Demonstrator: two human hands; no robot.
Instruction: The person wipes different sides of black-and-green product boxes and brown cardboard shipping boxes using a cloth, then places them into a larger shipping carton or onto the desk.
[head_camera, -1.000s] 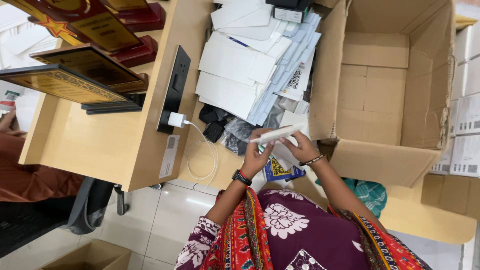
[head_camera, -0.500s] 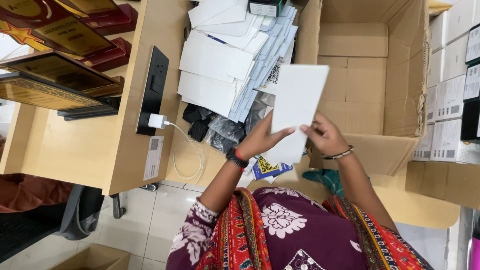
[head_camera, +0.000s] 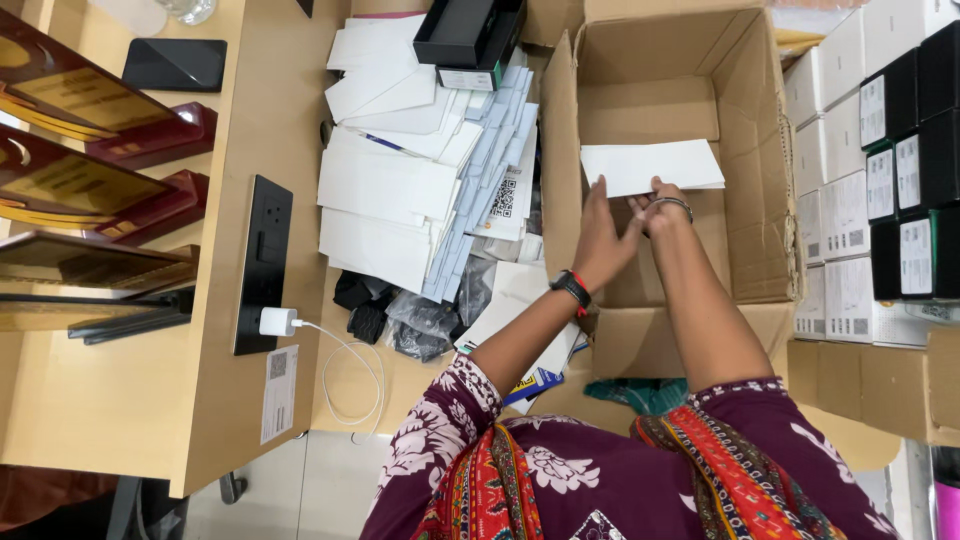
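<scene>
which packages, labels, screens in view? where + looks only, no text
Open cardboard box: right of centre, brown, flaps up.
White flat package: over the box, both hands on it, left hand, right hand.
White sleeve pile: left of the box, fanned.
Black tray box: top centre.
Stacked boxes: far right, white and black.
Sticker: desk edge, white.
Dark phone: top left, screen off.

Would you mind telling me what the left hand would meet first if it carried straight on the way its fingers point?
The left hand would first meet the flat white card at its fingertips, then probably the open brown cardboard box's inner wall; depth is unclear.
</scene>
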